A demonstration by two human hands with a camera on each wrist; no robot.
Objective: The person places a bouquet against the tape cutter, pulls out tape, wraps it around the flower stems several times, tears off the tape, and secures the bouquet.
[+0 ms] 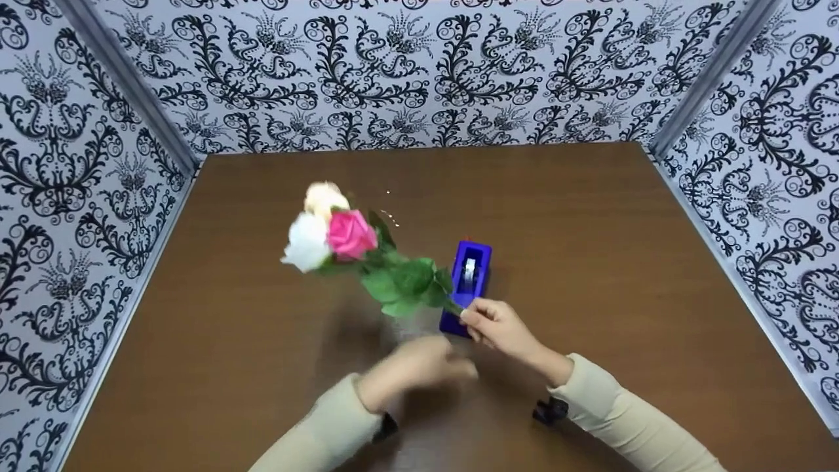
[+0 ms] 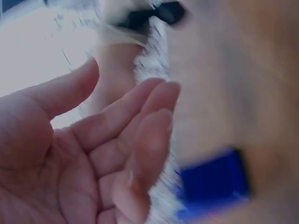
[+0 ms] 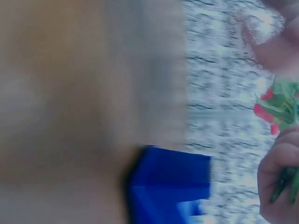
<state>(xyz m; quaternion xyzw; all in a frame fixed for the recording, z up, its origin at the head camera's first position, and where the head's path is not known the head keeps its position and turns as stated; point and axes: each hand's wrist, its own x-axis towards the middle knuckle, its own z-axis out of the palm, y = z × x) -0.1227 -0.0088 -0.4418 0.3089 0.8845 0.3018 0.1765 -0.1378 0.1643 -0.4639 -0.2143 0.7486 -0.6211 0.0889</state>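
My right hand (image 1: 501, 328) grips a bunch of roses by the green stems (image 3: 293, 179), above the front end of a blue tape dispenser (image 1: 473, 252). The bunch slants up to the left, with a pink rose (image 1: 352, 234), a white rose (image 1: 307, 244) and a cream rose (image 1: 326, 198) over green leaves (image 1: 403, 285). My left hand (image 1: 419, 362), blurred in the head view, is apart from the stems, lower and to the left. In the left wrist view its palm shows with nothing in it, thumb out and fingers loosely bent.
The brown table (image 1: 590, 229) is walled by black-and-white patterned panels (image 1: 406, 78) at the back and both sides. A roll of clear tape (image 1: 469, 270) sits in the dispenser. Small bright specks (image 1: 390, 216) show behind the flowers.
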